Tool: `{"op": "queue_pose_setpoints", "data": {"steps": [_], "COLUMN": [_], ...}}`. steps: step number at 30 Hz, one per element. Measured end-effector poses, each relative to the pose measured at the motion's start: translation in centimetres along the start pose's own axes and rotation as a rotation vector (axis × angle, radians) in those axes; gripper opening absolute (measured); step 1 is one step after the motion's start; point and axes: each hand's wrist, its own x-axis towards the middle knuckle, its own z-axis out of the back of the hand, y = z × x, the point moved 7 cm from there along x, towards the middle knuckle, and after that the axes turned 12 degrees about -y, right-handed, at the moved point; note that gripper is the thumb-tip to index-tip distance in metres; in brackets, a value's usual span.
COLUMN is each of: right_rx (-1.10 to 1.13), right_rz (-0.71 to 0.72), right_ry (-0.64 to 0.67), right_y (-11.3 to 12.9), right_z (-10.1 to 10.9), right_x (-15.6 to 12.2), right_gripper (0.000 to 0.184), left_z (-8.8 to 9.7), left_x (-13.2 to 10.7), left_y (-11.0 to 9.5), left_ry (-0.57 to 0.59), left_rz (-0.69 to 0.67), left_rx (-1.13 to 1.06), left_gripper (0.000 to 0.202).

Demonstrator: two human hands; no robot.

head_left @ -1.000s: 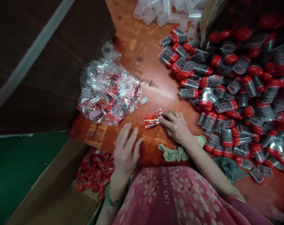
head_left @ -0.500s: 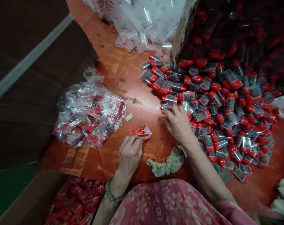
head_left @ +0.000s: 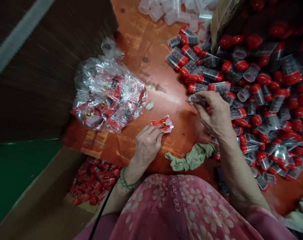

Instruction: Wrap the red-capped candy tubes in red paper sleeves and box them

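Observation:
My left hand (head_left: 148, 145) rests on the red-brown table (head_left: 151, 56), its fingers pinched on a small red printed sleeve (head_left: 163, 124) that lies flat. My right hand (head_left: 215, 114) is raised over the edge of a big heap of clear tubes with red caps (head_left: 256, 96). Its fingers are closed on one clear tube (head_left: 195, 98) at the heap's near left edge. A crumpled green cloth (head_left: 190, 159) lies between my two forearms.
A clear plastic bag of red sleeves (head_left: 108, 96) sits left of my hands. Empty clear tubes (head_left: 171, 10) lie at the far edge. A cardboard box holding red packed pieces (head_left: 96, 180) stands below the table's left edge, beside a dark board (head_left: 41, 66).
My left hand has come to the red sleeve and taken it by the corner. My right hand left the sleeve, reached into the heap and lifted a clear tube.

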Motion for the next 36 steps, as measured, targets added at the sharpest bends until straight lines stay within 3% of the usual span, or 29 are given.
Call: {"op": "queue_pose_setpoints", "data": {"steps": [4,7,11,18,22,28,32,36], "right_rx": [0.433,0.565,0.685,0.697,0.523,0.403,0.429,0.464], "right_rz": [-0.285,-0.417,-0.479,-0.438,-0.278,-0.051,-0.088,-0.146], "right_ry": [-0.138,-0.18,-0.153,0.03,0.12,0.328,0.373,0.408], "right_y": [0.2,0.4,1.4,2.4,2.5,3.6,3.7,3.8], "right_z": [1.9,2.3,1.9,0.4,0.8,0.5,-0.1,-0.7], "right_x": [-2.6,-4.9,-6.7,-7.4,-7.0,-6.5,-6.3,-6.3], "right_gripper": [0.046,0.04,0.031,0.023,0.018,0.029,0.029,0.026], "left_z": [1.3,1.9,2.1,1.9,1.6,1.0,0.7,0.3], "left_x": [0.5,0.6,0.4,0.1,-0.1,-0.4,-0.7,-1.2], "left_y": [0.6,0.7,0.8,1.1,1.2,0.6,0.6,0.5], "left_ry": [-0.074,-0.068,-0.046,0.056,0.084,0.11,0.178,0.323], "left_rz": [0.195,0.308,0.382,0.473,0.462,0.36,0.347,0.38], "left_rx": [-0.298,-0.413,-0.519,-0.592,-0.598,-0.567,-0.564,-0.578], "left_gripper": [0.003,0.002,0.006,0.01,0.012,0.006,0.007,0.014]}}
